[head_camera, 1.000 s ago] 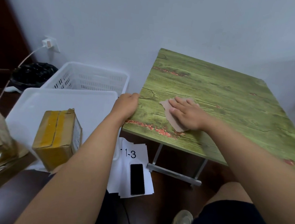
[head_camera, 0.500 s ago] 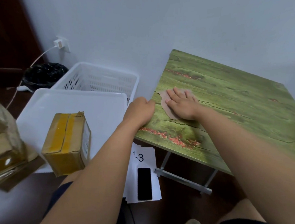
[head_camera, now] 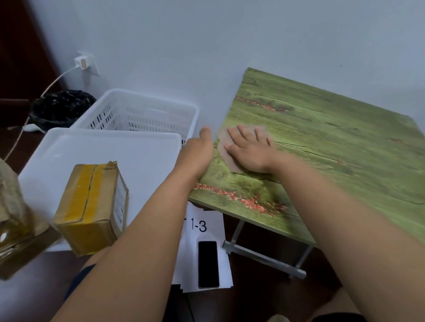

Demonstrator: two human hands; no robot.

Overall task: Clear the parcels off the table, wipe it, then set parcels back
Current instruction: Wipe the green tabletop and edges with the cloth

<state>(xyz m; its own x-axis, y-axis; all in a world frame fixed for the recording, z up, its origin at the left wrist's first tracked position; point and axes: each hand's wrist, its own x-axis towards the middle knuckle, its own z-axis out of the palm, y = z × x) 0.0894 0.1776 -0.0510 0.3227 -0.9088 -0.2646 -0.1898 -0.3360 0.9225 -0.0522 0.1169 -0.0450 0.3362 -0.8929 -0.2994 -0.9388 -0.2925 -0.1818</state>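
Thin cloth wiped across the green bench.
Right hand [head_camera: 251, 151] pressed the limp cloth [head_camera: 226, 151] with flat fingers; left hand [head_camera: 196, 154] gripped the bench [head_camera: 346, 156] edge.

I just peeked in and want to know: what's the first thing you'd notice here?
The bright green table with red flower streaks, standing against the wall on the right, catches the eye first. The right hand presses a pinkish cloth flat near the table's left edge, while the left hand rests against that edge. Left of it, a yellow-taped parcel sits on a white tray.
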